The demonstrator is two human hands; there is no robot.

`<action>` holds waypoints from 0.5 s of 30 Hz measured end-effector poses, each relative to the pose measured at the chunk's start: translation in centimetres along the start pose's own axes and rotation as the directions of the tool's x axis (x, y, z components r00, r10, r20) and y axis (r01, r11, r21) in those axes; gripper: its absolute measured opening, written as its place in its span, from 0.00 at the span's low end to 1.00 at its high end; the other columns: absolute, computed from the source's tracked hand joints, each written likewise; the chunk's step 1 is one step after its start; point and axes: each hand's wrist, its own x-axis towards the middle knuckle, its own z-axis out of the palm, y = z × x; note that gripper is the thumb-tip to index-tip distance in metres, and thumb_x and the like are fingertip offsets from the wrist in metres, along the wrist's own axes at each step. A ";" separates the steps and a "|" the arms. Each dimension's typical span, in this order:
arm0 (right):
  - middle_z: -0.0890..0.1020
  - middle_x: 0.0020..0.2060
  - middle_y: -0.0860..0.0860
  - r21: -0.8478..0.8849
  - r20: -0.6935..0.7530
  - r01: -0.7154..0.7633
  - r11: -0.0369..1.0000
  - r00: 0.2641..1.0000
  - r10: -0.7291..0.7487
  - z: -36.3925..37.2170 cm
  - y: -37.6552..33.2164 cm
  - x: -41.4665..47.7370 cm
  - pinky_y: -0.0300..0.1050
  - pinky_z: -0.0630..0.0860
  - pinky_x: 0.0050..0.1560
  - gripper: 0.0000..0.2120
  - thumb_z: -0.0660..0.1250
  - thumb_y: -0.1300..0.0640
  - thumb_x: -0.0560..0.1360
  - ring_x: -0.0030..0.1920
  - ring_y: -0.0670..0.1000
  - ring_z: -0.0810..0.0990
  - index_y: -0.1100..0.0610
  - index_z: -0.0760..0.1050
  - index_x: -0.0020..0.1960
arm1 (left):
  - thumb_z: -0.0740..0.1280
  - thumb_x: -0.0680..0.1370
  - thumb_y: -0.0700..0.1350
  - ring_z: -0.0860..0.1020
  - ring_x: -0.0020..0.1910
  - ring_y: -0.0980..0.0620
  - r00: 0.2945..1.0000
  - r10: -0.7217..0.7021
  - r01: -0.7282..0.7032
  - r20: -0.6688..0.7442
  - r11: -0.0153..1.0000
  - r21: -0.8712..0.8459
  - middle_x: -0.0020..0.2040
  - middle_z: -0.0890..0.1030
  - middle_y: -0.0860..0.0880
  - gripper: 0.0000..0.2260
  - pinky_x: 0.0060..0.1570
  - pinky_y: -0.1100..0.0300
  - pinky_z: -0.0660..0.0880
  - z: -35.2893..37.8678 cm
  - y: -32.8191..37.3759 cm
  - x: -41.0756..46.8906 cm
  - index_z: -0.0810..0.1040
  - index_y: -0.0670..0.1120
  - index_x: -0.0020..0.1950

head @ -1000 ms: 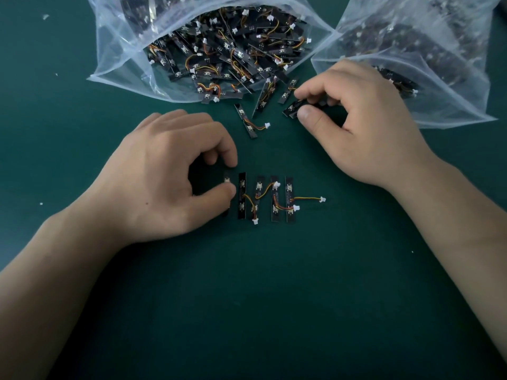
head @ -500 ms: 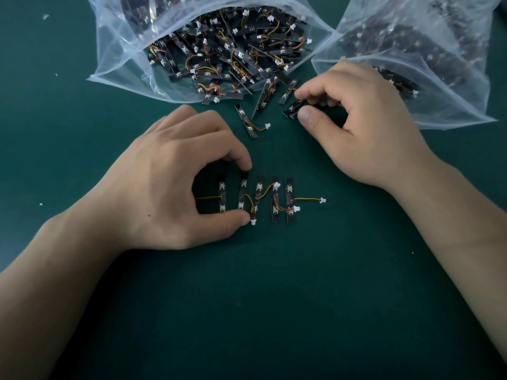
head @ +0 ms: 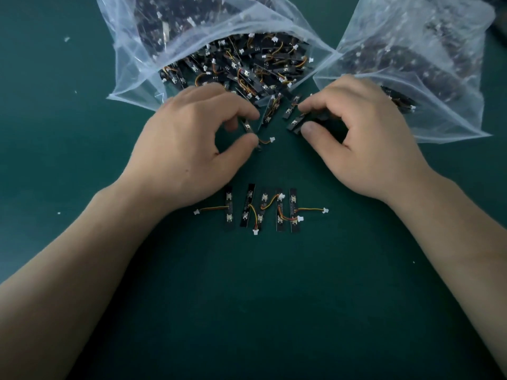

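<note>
From the head camera, the left hand (head: 192, 149) pinches a wired black strip (head: 248, 127) between thumb and forefinger, just before the open bag (head: 131, 64). The right hand (head: 356, 138) clamps a few more strips (head: 294, 124) alongside. A row of strips (head: 263, 208) lies nearer the person.

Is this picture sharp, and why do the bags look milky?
Head view: dim, even light; pale glare on the left bag and right bag veils the strips inside; the laid-out row is fairly sharp; soft shadow darkens the table between the forearms, which the wide lens splays toward the corners.
</note>
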 end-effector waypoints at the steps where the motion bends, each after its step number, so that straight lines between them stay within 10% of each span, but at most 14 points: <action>1: 0.78 0.52 0.48 -0.013 -0.009 0.017 1.000 1.000 -0.017 0.0 -0.1 -0.1 0.52 0.73 0.60 0.14 0.67 0.49 0.81 0.56 0.54 0.77 0.55 0.82 0.62 | 0.68 0.81 0.54 0.77 0.50 0.49 1.000 0.000 0.000 0.007 1.000 0.017 0.48 0.79 0.53 0.14 0.54 0.48 0.76 0.2 0.1 0.3 0.83 0.50 0.62; 15: 0.77 0.67 0.53 -0.288 0.051 0.264 0.921 0.964 -0.260 1.1 -2.4 1.7 0.55 0.66 0.65 0.17 0.65 0.55 0.81 0.67 0.59 0.73 0.53 0.79 0.68 | 0.68 0.74 0.46 0.79 0.48 0.47 0.998 -0.023 0.026 0.061 0.998 -0.057 0.44 0.81 0.53 0.07 0.55 0.44 0.76 0.3 0.0 0.5 0.85 0.50 0.48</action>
